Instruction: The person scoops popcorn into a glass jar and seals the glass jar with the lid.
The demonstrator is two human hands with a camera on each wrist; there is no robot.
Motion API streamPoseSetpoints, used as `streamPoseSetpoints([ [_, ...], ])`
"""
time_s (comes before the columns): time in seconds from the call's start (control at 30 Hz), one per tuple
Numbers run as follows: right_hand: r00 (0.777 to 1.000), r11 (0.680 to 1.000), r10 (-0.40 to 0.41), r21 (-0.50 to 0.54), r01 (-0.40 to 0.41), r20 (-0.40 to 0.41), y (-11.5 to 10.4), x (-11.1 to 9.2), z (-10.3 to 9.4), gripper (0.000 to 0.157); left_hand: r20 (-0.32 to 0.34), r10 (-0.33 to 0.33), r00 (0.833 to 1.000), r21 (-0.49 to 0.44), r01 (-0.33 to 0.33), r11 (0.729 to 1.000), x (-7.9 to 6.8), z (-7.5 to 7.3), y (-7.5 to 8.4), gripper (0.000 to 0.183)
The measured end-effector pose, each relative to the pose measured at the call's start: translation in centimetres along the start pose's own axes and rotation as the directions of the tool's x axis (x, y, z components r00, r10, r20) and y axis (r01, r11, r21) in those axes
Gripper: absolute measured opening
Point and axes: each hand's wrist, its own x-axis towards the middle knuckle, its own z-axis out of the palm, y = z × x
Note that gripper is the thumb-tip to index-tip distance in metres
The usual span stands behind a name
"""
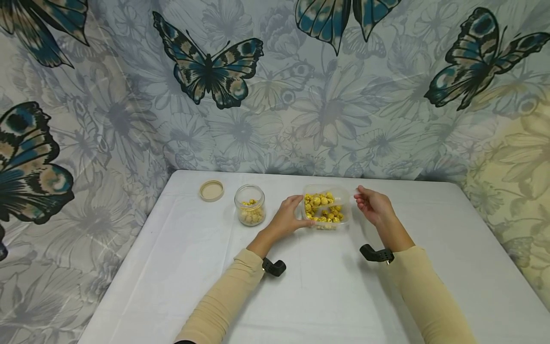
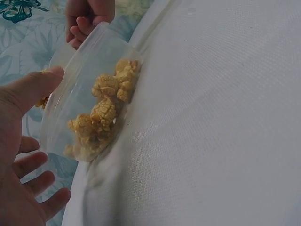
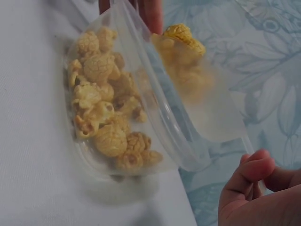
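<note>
A clear plastic container [image 1: 339,224] of yellow popcorn stands on the table. My left hand [image 1: 287,217] holds its left end, thumb at the near rim and fingers round the far side; in the left wrist view the lower fingers [image 2: 40,181] are spread. My right hand [image 1: 375,205], right of the container, pinches the thin handle of a translucent scoop [image 3: 218,120]. The scoop's bowl is over the container and carries several popcorn pieces [image 3: 178,33]. More popcorn [image 3: 110,139] lies inside, seen through the container wall.
Left of the container stands an open glass jar [image 1: 249,205], partly filled with popcorn. A round lid [image 1: 211,190] lies behind it to the left. The white-covered table [image 1: 301,296] ends at a butterfly-patterned backdrop [image 1: 335,110].
</note>
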Motion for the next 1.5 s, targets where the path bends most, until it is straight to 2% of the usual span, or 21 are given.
streamPoseSetpoints([
  [0.27, 1.000, 1.000, -0.019, 0.003, 0.019, -0.012, -0.2, -0.1, 0.4, 0.014, -0.004, 0.000, 1.000, -0.011, 0.000, 1.000, -0.3, -0.7, 0.6, 0.090],
  [0.8, 0.996, 0.993, -0.089, 0.075, 0.087, 0.016, -0.8, -0.9, 1.9, 0.018, -0.043, 0.022, 0.999, -0.013, -0.023, 1.000, -0.8, -3.0, 2.1, 0.088],
  [1.2, 0.990, 0.985, -0.117, 0.139, 0.106, 0.073, -0.9, -0.8, 3.5, 0.023, -0.078, 0.000, 0.997, -0.022, -0.002, 1.000, -1.8, -5.1, 3.6, 0.089],
  [1.37, 0.990, 0.982, -0.120, 0.156, 0.107, 0.076, -0.8, -0.7, 4.3, 0.025, -0.107, 0.013, 0.994, -0.022, -0.015, 1.000, -2.1, -5.9, 3.8, 0.089],
  [1.5, 0.988, 0.981, -0.126, 0.157, 0.111, 0.090, -0.6, -0.7, 4.8, 0.021, -0.141, 0.026, 0.990, -0.013, -0.028, 1.000, -2.2, -6.2, 3.7, 0.088],
])
